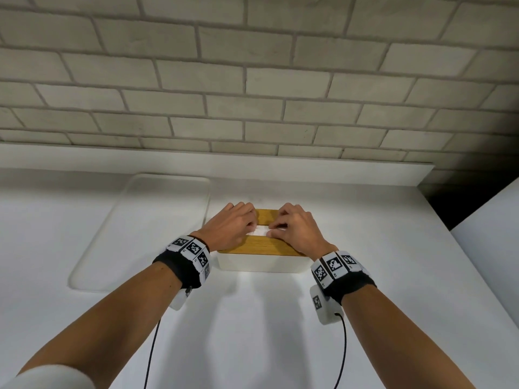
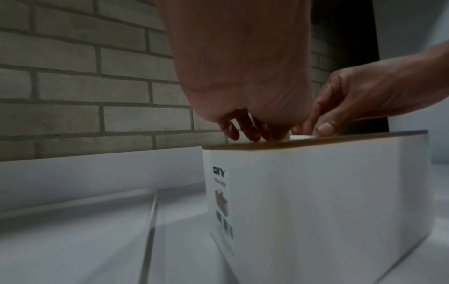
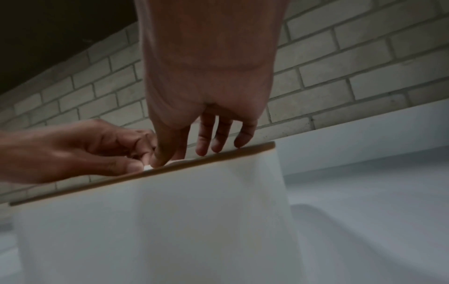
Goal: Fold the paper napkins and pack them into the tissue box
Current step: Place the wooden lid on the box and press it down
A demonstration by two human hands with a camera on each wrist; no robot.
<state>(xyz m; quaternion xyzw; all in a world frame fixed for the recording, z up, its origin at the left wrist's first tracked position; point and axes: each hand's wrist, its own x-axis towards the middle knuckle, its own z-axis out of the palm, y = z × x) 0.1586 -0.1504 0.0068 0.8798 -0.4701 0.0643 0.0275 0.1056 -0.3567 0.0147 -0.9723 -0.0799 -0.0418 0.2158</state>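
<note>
— Where's the napkin?
— In the slot of the tissue box (image 1: 261,262) lid on the counter (image 1: 266,332); white napkin (image 1: 259,231) showing.
— Your fingers?
— Both hands, left (image 1: 233,224) and right (image 1: 295,227), curled, seemingly pinching it; blurry.

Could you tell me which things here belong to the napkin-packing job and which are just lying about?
Part of the job:
tissue box with its wooden lid
napkin in the lid slot
left hand and right hand, both at the slot

Lying about:
clear tray left of the box
</note>
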